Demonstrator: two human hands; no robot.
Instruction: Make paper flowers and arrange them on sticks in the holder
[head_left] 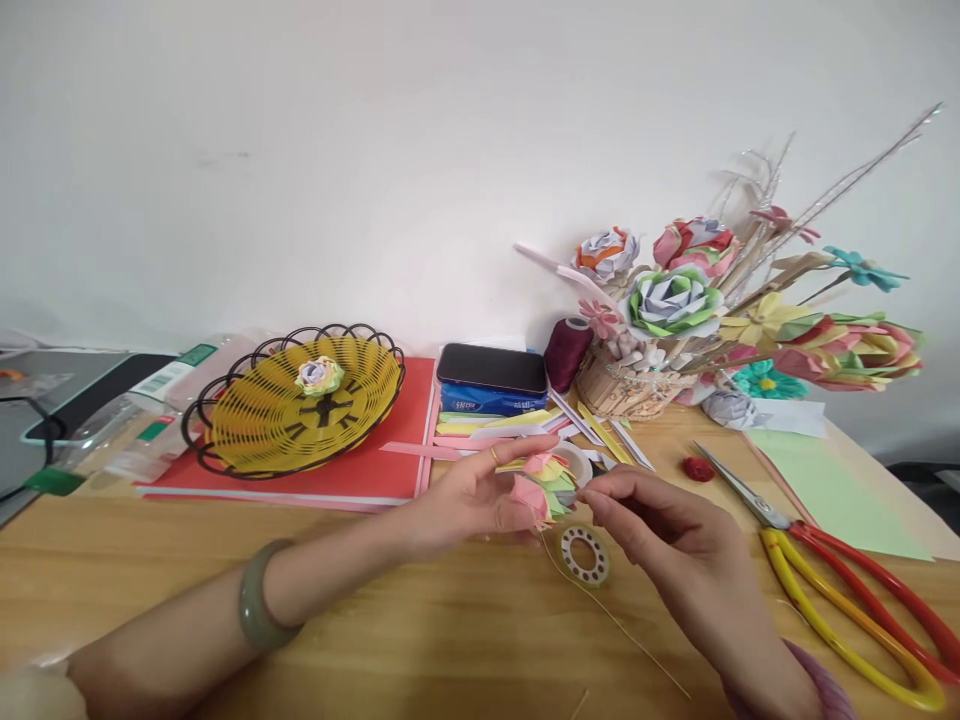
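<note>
A paper flower (553, 483) with pink, yellow and green petals sits in my left hand (487, 497), which is closed around its left side. My right hand (667, 535) pinches at the flower's right edge, thumb and forefinger together on a greyish petal tip. A thin tan thread (622, 628) hangs from beneath the flower and trails over the table towards the front. Just below the flower lies a flat ring with holes (585, 556). Behind the flower, partly hidden, is a white roll (579, 466).
A yellow wicker basket (255, 425) holding a small paper flower (319, 376) rests on red paper (394, 400). A phone (491, 368) tops a blue packet (487, 399) beside maroon thread (568, 350). Scissors (780, 520) lie right, near green paper (840, 480) and a flower-filled pot (630, 388).
</note>
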